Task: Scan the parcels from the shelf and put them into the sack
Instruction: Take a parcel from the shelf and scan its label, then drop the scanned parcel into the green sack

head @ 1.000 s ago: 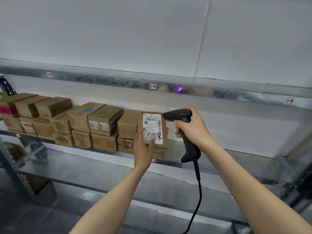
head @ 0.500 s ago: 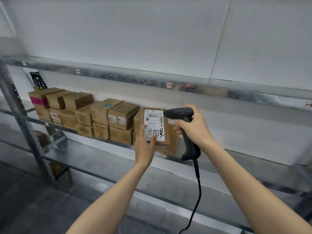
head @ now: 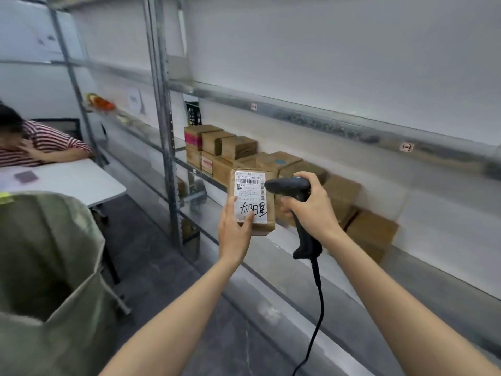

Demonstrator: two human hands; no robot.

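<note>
We held the labelled parcel (head: 252,198) upright in our left hand (head: 233,234) before the shelf (head: 433,278), our right hand (head: 315,211) gripping the black scanner (head: 288,185) just beside it, the green sack (head: 54,253) at lower left.

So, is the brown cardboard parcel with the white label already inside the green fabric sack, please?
No, the left hand holds the parcel up beside the black handheld scanner.

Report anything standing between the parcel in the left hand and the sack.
Nothing visible blocks it. The left hand holds the parcel in open air before the shelf; the sack gapes open at lower left. The white table stands behind the sack, off the path.
</note>
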